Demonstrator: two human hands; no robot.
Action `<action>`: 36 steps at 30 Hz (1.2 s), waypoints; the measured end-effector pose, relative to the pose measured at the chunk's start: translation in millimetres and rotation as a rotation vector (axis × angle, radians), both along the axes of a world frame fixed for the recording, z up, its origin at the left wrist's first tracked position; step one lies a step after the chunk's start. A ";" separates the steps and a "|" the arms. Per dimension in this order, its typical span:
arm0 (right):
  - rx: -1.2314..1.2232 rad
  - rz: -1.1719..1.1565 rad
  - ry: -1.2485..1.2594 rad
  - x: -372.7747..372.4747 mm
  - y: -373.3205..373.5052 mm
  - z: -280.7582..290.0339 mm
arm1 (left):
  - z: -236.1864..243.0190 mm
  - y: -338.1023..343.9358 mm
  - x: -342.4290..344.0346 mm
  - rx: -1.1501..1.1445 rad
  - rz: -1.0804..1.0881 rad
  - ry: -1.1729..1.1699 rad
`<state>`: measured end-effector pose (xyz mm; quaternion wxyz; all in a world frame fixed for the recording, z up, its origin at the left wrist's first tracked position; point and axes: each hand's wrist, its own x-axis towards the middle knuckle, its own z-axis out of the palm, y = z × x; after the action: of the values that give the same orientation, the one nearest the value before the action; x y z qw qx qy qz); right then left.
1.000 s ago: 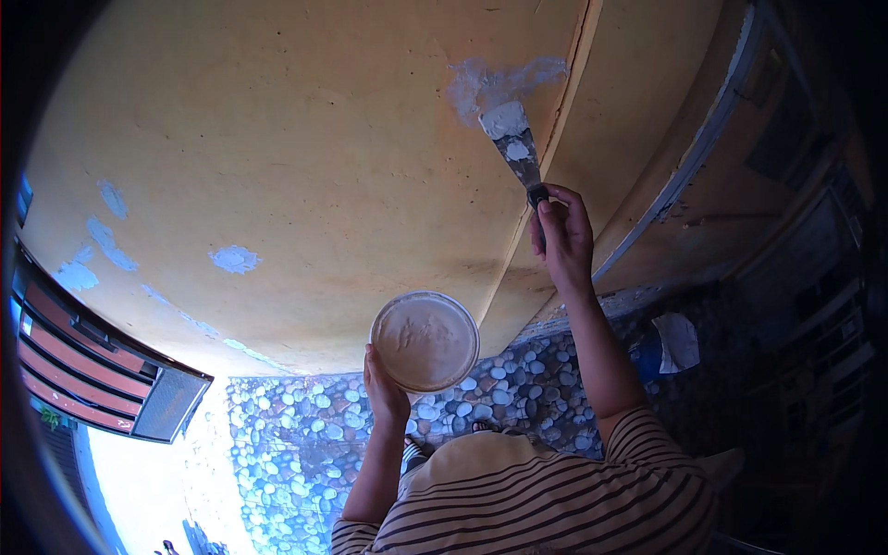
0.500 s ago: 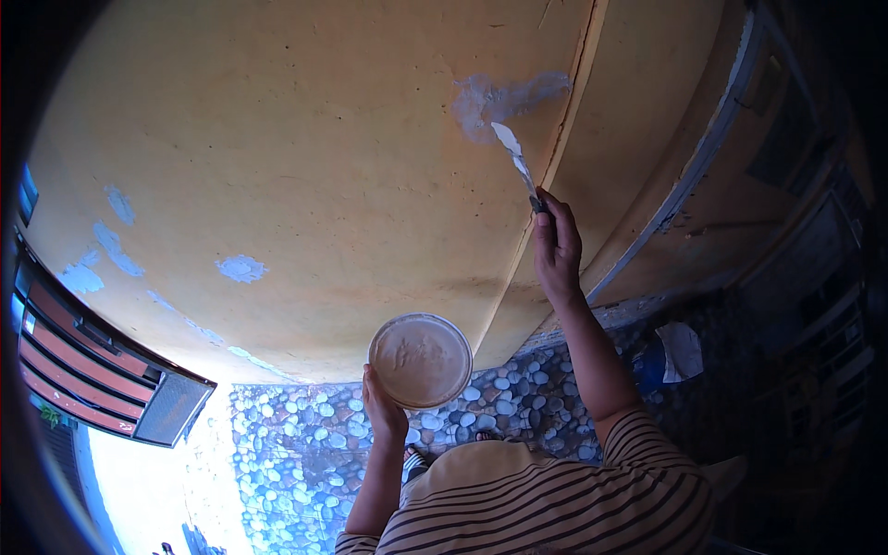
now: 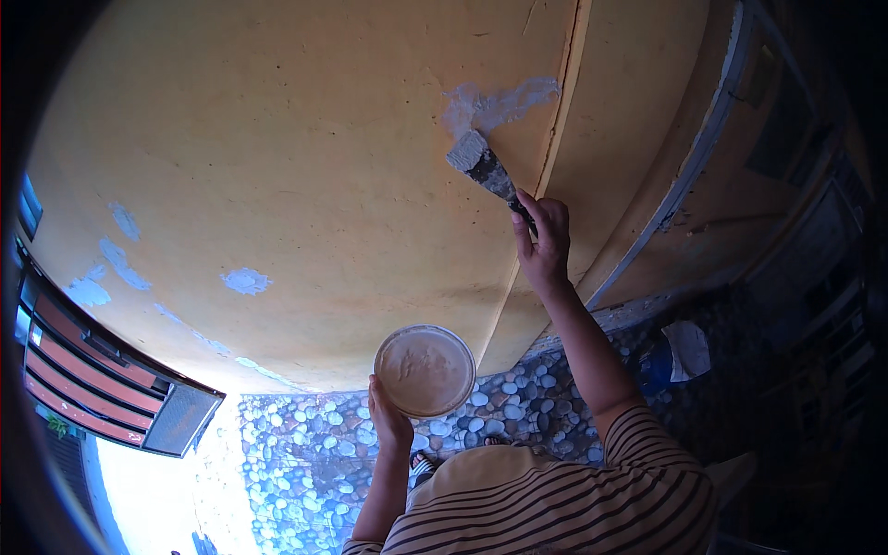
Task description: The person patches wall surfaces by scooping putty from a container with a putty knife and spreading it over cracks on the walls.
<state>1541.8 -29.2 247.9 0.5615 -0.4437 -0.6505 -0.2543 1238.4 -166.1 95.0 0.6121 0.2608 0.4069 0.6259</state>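
My right hand (image 3: 544, 242) grips the dark handle of a putty knife (image 3: 490, 168), its blade broadside to me and its tip coated with pale paste. The blade's end is just below a grey smeared patch of filler (image 3: 495, 104) on the yellow wall (image 3: 351, 166); whether it touches the wall I cannot tell. Lower down, my left hand (image 3: 390, 421) holds a round tub (image 3: 425, 370) by its left side, fingers mostly hidden beneath it. Beige paste with a rough, scooped surface lies in the tub.
More pale patches (image 3: 246, 281) mark the wall on the left. A raised vertical strip (image 3: 555, 120) runs down the wall beside the grey smear. Pebble-patterned flooring (image 3: 314, 453) lies below. A slatted red-brown panel (image 3: 92, 370) stands at left; a blue container (image 3: 659, 363) sits at lower right.
My right hand has moved slightly left and down. The putty knife has turned from nearly edge-on to flat, showing its paste-coated face. The tub appears slightly lower and to the right.
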 end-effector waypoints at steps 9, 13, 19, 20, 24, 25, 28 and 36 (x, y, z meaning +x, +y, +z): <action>-0.012 0.033 -0.002 -1.2 5.9 -4.3 | -4.8 -0.5 0.0 0.020 -0.003 0.003; 0.000 0.025 0.023 -4.7 11.3 -12.0 | 0.9 -3.6 0.7 0.011 -0.004 0.037; 0.008 0.045 0.065 -12.5 4.1 -9.7 | 0.8 -4.6 0.5 0.012 -0.005 0.048; 0.003 0.030 0.069 -13.5 6.0 -6.4 | -0.1 -4.9 0.2 0.006 0.001 0.047; -0.036 0.046 0.118 -20.1 3.8 -22.5 | -0.9 -5.9 0.5 -0.017 0.028 0.026; -0.035 0.048 0.115 -22.2 1.7 -23.2 | -1.7 -7.0 -0.1 -0.016 0.029 0.023; 0.023 0.066 0.143 -23.7 2.0 -20.5 | -2.4 -8.2 -0.9 0.021 -0.004 0.050; -0.045 0.033 0.190 -25.2 -10.4 -26.7 | -0.8 -12.4 -0.8 0.009 0.018 0.053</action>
<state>1516.6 -39.6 221.2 0.6148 -0.4675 -0.6071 -0.1869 1237.7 -178.6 94.2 0.5941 0.2765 0.4224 0.6262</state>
